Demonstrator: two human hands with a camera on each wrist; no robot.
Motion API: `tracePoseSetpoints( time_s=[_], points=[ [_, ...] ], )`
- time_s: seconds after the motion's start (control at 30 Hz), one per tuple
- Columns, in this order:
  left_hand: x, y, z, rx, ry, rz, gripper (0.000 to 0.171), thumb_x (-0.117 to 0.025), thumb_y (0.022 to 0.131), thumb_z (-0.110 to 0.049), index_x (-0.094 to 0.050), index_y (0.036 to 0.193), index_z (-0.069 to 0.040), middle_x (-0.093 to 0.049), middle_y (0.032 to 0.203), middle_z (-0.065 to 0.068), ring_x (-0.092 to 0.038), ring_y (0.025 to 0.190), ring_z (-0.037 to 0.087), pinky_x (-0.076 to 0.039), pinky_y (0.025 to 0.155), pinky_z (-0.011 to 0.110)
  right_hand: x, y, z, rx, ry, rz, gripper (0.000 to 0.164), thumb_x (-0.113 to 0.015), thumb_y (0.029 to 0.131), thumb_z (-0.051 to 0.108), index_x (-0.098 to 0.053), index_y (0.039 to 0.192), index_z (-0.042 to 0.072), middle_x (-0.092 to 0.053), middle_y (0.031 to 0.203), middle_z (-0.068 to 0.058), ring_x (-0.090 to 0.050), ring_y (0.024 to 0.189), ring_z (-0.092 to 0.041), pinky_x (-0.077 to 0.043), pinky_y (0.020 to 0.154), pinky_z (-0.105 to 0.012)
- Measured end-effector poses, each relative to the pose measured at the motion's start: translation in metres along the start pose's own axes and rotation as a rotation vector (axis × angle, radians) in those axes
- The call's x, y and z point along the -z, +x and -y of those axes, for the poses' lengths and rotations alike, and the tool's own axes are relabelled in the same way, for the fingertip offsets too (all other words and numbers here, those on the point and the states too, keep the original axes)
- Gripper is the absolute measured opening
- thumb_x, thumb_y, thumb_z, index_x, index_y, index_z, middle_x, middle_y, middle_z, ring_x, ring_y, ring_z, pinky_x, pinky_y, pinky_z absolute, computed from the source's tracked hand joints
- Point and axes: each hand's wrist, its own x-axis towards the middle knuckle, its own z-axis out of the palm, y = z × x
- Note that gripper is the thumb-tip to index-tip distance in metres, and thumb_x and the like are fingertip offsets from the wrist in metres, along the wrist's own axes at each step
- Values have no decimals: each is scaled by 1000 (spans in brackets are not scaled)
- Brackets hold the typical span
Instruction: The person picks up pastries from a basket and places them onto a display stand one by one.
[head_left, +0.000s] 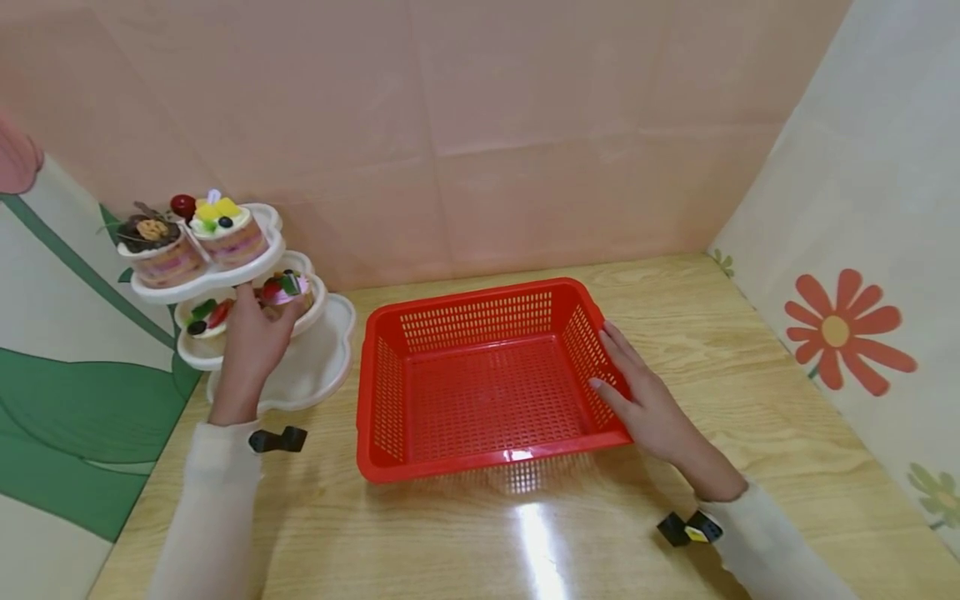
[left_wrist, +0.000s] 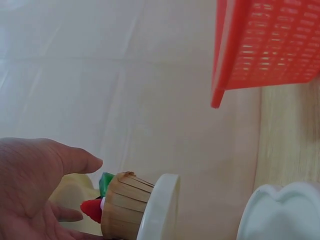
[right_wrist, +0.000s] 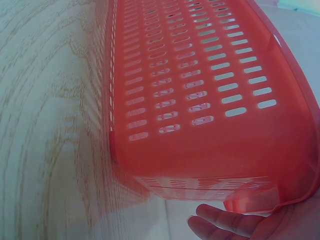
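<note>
My left hand (head_left: 258,333) reaches in at the middle tier of a white three-tier cake stand (head_left: 322,367). In the left wrist view, its thumb and fingers are spread apart around the top of a cupcake (left_wrist: 125,205) in a brown pleated wrapper, with a red strawberry and green piece on top. The cupcake sits on its tier; the lower fingertips are partly hidden. At the right rim of a red plastic basket (head_left: 480,462) rests my right hand (head_left: 648,408), its thumb over the rim and its fairly straight fingers along the outer side.
Two cakes stand on the top tier, one with chocolate and a walnut (head_left: 150,232), one with yellow fruit (head_left: 225,225). Another fruit cake (head_left: 208,321) sits on the middle tier left of my hand. Pink backdrop (head_left: 525,167) rises behind the wooden table (head_left: 420,542); a flowered panel (head_left: 862,250) borders the right.
</note>
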Motion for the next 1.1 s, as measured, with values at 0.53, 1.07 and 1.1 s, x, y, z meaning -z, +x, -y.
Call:
tracePoseSetpoints(
  time_s=[0.53,1.07,1.1],
  points=[
    [6,-11,1,-42,17,100,82,-63,100,-32,-15,159,-1,-35,153,36,-38,138,52,-33,111,64,1,-1,-1,8,-40,6,71,-56,105,26,-18,162,8,-8,170,-7,-21,150,-43,-39,103,-68],
    [10,-40,-1,-102,-34,125,83,-66,99,-26,-15,161,-5,-33,155,33,-41,134,55,-41,100,69,2,0,1,24,-53,19,72,-57,105,25,-18,162,7,-7,170,-8,-19,150,-44,-36,105,-70],
    [9,-43,0,-108,-41,121,83,-66,99,-25,-15,161,-6,-33,155,32,-42,134,55,-42,100,69,3,0,1,23,-53,22,73,-58,104,26,-18,162,7,-7,170,-8,-19,150,-44,-36,105,-70]
  ],
)
